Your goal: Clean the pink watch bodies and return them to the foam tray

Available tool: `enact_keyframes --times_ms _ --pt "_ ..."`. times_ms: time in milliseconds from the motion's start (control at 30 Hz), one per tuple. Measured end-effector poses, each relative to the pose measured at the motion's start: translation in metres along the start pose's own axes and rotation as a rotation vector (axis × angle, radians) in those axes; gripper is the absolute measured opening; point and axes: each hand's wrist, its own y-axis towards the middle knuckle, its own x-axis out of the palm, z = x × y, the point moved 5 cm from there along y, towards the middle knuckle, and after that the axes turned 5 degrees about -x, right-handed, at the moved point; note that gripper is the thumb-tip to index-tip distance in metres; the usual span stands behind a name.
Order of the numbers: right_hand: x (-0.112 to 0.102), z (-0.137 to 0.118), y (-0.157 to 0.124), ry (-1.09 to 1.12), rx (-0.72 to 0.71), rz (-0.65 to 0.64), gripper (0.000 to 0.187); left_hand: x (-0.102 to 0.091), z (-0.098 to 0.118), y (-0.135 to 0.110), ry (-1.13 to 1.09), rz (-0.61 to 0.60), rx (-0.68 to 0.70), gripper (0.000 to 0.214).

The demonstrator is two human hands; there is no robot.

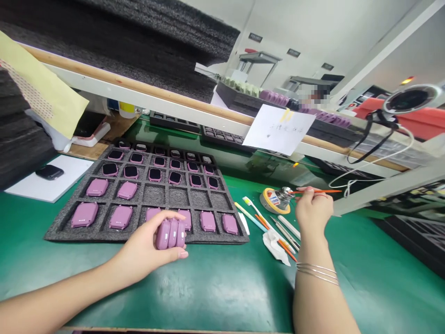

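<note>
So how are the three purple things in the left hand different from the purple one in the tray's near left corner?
The purple things are bunched side by side in the left hand; the corner piece lies alone in its compartment of the tray. The purple things show narrow sides with small pale spots; the corner piece shows its broad face with tiny pale marks. Both are purple with rounded corners.

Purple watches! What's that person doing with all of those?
The person's left hand holds three purple watches side by side. The right hand holds a thin orange stick, with its tip at the silvery bottle top; whether it dips inside is hard to see. More watches sit in the dark foam tray: the nearer ones show purple backs, the farther ones dark screens.
</note>
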Motion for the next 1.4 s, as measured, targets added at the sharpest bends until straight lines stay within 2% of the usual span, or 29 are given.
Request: enact_keyframes --times_ms 100,200,300,367,400,467,600,767,833,933,1067,1200,1400 --pt "0.010 -0.025 -0.003 0.095 0.122 0.053 0.029 0.000 0.000 0.000 0.016 0.007 0.012 0.053" --pt "0.026 -0.083 -0.014 0.316 0.161 0.058 0.035 0.001 -0.002 0.000 0.037 0.012 0.002 0.055" --pt "0.043 -0.160 -0.036 0.588 0.089 -0.120 0.034 0.002 -0.004 0.001 0.050 0.018 -0.002 0.058" --pt "0.048 -0.206 -0.055 0.722 -0.009 -0.251 0.030 0.002 -0.004 0.001 0.072 0.037 0.016 0.060" --pt "0.048 -0.225 -0.065 0.797 -0.096 -0.311 0.023 0.002 -0.004 0.001 0.083 0.043 0.025 0.060" --pt "0.047 -0.246 -0.081 0.864 -0.221 -0.335 0.013 0.003 -0.003 0.002 0.098 0.041 0.030 0.059" --pt "0.049 -0.253 -0.099 0.858 -0.325 -0.361 0.008 0.003 -0.001 0.003 0.128 0.045 0.013 0.057" --pt "0.055 -0.258 -0.101 0.824 -0.410 -0.406 0.009 0.002 -0.001 0.004 0.129 0.073 0.030 0.055" --pt "0.055 -0.259 -0.100 0.815 -0.432 -0.386 0.012 0.003 -0.001 0.004 0.125 0.069 0.015 0.054" --pt "0.055 -0.259 -0.099 0.814 -0.438 -0.363 0.015 0.003 -0.002 0.004 0.105 0.063 -0.004 0.053" --pt "0.058 -0.260 -0.100 0.836 -0.459 -0.405 0.015 0.003 -0.002 0.005 0.087 0.069 -0.010 0.052" --pt "0.058 -0.260 -0.097 0.832 -0.433 -0.334 0.011 0.003 -0.004 0.005 0.079 0.052 -0.031 0.056" --pt "0.062 -0.258 -0.104 0.885 -0.419 -0.403 0.014 0.003 -0.004 0.006 0.077 0.051 -0.026 0.052"
